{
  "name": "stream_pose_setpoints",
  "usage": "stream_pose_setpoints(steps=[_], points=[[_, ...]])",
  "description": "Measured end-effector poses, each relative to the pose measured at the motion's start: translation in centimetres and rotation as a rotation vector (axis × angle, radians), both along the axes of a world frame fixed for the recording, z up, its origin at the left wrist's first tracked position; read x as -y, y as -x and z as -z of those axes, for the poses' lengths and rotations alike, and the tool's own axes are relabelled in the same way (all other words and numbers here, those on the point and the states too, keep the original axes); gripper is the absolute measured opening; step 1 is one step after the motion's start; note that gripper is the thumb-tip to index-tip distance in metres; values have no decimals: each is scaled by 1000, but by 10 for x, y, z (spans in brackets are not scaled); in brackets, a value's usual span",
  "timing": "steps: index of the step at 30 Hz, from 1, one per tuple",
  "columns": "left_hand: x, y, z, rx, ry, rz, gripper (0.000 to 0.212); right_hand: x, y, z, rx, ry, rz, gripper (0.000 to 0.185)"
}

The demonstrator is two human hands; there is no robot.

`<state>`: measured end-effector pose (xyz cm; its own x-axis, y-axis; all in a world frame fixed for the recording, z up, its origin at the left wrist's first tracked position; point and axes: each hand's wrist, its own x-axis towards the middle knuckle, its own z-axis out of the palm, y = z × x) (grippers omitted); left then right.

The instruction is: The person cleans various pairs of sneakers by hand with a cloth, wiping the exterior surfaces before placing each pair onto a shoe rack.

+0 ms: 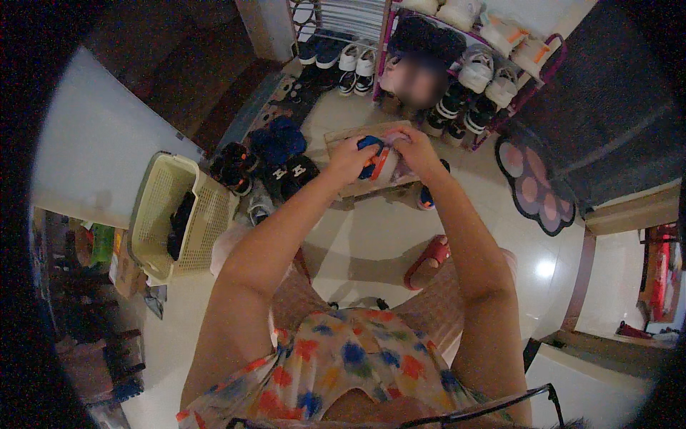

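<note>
In front of me, over a low wooden stool, my left hand grips a blue shoe with orange-red trim along its edge. My right hand pinches a pale, pinkish cloth close against the shoe's right side. Whether the cloth reaches inside the shoe cannot be seen. Another blue and orange shoe stands on the floor by the stool's right side, partly behind my right forearm.
Left of me is a cream plastic basket with dark cloth inside. Several shoes lie between it and the stool. Beyond the stool stands a purple-framed shoe rack loaded with shoes. A paw-shaped mat lies right.
</note>
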<state>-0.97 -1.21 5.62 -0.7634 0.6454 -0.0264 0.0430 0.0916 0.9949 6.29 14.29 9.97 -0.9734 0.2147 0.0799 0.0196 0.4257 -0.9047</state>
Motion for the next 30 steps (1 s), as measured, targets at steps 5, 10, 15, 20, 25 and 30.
stream_pose_setpoints(steps=[5,10,15,20,25,30], points=[[-2,2,0,2,79,-10,19,4,0,1,-3,-93,60,18],[-8,2,-9,207,-68,-76,18,0,7,13,-133,-42,89,17],[-10,7,-7,174,33,-138,18,4,2,8,-220,-123,65,16],[-13,18,14,196,-55,-142,19,16,-8,-6,-399,-178,-35,22],[-10,34,29,143,-88,-101,18,29,-19,-16,-507,-592,-114,21],[-9,11,-15,515,-146,-158,22,34,-26,-11,-529,-711,-206,25]])
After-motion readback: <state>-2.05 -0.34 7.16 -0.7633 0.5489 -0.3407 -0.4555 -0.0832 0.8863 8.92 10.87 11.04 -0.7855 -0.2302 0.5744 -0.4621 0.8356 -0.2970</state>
